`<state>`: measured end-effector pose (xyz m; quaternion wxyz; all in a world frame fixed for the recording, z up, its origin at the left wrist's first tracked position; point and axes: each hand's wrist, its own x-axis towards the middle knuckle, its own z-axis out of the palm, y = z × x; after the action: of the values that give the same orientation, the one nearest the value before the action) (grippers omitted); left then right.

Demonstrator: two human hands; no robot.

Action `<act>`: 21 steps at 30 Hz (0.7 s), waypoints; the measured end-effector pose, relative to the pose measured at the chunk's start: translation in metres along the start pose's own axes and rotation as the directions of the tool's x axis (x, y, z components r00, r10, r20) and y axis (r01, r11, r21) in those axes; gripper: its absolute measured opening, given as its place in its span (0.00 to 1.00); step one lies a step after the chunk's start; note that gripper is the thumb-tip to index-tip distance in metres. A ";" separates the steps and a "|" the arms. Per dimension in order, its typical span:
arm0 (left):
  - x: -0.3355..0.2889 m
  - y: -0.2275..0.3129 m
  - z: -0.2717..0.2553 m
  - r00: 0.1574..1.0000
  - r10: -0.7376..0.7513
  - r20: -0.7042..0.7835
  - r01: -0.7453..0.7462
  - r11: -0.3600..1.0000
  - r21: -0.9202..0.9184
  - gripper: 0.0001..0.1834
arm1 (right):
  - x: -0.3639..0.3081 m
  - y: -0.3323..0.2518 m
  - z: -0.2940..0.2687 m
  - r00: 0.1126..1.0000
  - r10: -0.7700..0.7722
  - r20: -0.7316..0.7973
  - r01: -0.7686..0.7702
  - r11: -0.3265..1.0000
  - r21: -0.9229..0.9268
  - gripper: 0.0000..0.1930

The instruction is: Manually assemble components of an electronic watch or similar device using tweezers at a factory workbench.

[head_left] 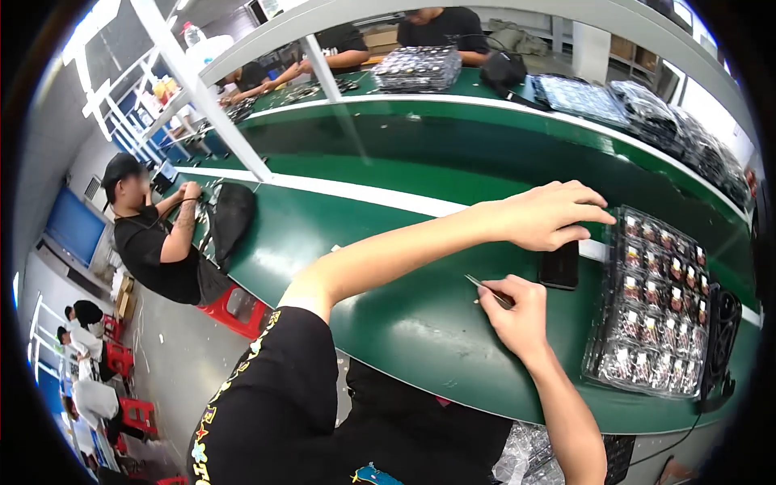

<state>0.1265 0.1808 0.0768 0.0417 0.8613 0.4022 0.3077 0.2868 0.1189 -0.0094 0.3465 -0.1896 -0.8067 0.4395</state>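
Observation:
My left arm stretches across the green bench (404,323) to the right. My left hand (554,214) is open above the bench, fingers apart and bent, with nothing visible in it. Its fingertips are near the upper left corner of a stack of clear plastic trays (598,339). Rows of small parts with dark wires and pale tags fill the top tray's pockets. Below it, my right hand (517,315) is closed on metal tweezers (477,281), whose tips point up and left over the bench. A black phone-like slab (559,267) lies between my hands and the trays.
A coiled black cable (722,331) lies right of the trays. A white shelf frame (202,105) rises at the back left. A co-worker (145,226) sits at the left beside a black bag (230,214). More stacked trays (416,69) stand across the bench, where others work.

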 end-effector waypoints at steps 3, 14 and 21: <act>-0.089 -0.011 -0.029 0.967 -0.249 -0.048 0.250 0.968 0.017 0.25 | -0.001 -0.003 0.001 1.000 0.016 -0.003 -0.015 1.000 0.014 0.07; -0.367 -0.143 -0.161 0.600 -0.612 -0.515 0.792 0.368 0.487 0.19 | -0.002 -0.012 0.001 0.997 0.076 -0.002 -0.076 0.991 -0.110 0.07; -0.472 -0.220 -0.247 0.176 -0.690 -0.702 0.828 -0.282 0.485 0.19 | 0.002 -0.007 0.005 0.990 0.134 -0.045 -0.139 0.978 -0.156 0.07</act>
<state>-0.3893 -0.0542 -0.0286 -0.2244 0.2541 0.9405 0.0235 0.2817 0.1139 -0.0048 0.3131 -0.2791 -0.8182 0.3933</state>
